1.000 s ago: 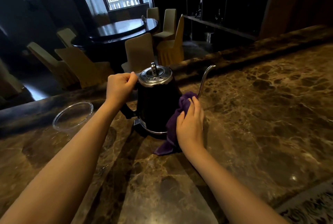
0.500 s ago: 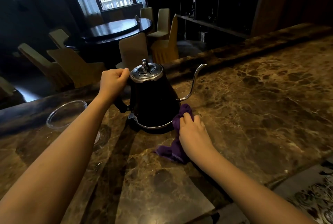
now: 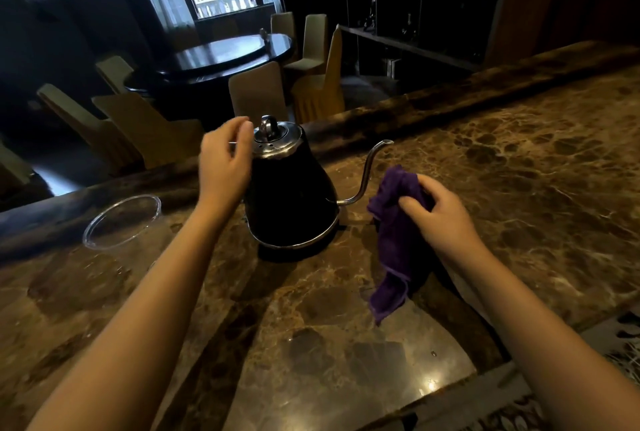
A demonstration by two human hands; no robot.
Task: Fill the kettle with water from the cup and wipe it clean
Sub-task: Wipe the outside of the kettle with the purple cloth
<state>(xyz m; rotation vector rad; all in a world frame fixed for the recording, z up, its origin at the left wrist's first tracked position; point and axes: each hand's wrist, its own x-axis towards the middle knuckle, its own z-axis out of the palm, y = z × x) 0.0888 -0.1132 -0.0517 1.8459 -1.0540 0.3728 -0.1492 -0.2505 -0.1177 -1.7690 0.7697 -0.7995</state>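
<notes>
A black gooseneck kettle with a steel lid and thin curved spout stands upright on the brown marble counter. My left hand hovers just left of the lid with fingers apart, holding nothing; it hides the kettle's handle. My right hand is right of the spout, closed on a purple cloth that hangs down to the counter. The cloth is apart from the kettle body. A clear plastic cup sits at the far left; whether it holds water is not visible.
The counter's raised back ledge runs behind the kettle. Beyond it are a dark round table and several covered chairs. A patterned floor shows past the counter's near right edge.
My left hand has let go of the kettle handle and opened beside the lid. My right hand has lifted the cloth off the counter and moved it right, away from the kettle.
</notes>
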